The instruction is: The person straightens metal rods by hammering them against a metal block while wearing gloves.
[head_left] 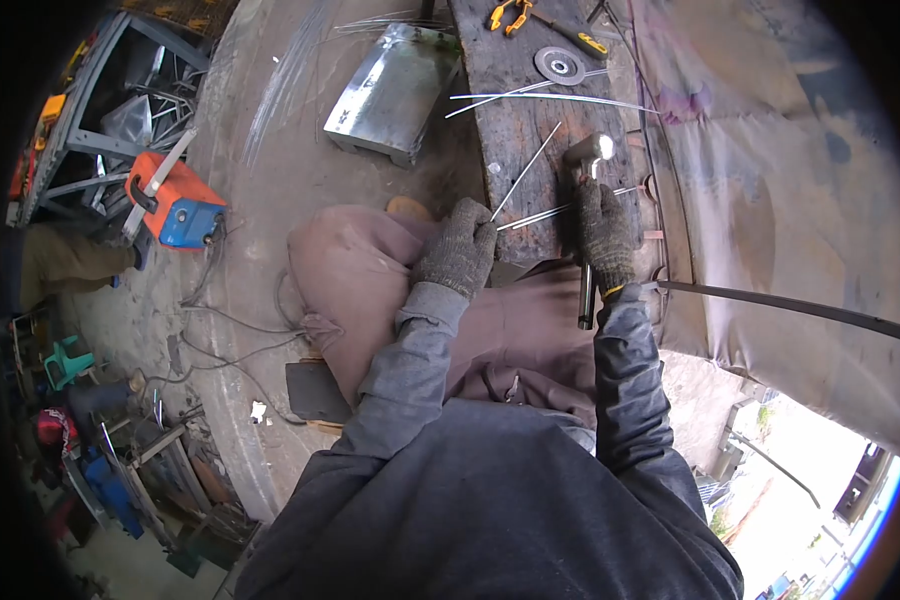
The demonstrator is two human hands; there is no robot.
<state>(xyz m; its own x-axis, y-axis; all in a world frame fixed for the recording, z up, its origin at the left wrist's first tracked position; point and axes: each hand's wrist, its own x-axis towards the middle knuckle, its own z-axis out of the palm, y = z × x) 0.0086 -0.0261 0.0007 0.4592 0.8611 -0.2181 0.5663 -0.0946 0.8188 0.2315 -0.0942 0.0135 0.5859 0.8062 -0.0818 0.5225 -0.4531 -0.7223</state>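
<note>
My left hand (458,248), in a dark knitted glove, is closed on the end of a thin metal rod (528,168) that slants up over the dark wooden board (515,130). My right hand (607,238), gloved the same way, wraps around the handle of a hammer (588,150). The hammer's shiny head points away from me above the board, and the handle's end sticks out below my fist. Between my hands, a few more thin rods (538,216) lie across the board. Farther up the board are two crossing rods (560,97).
A grinding disc (560,66), yellow-handled pliers (510,15) and a yellow-black tool (580,40) lie at the board's far end. Left of it stands a bent sheet-metal piece (395,90). An orange-blue machine (175,200) trails cables. A person's leg (75,262) shows at left.
</note>
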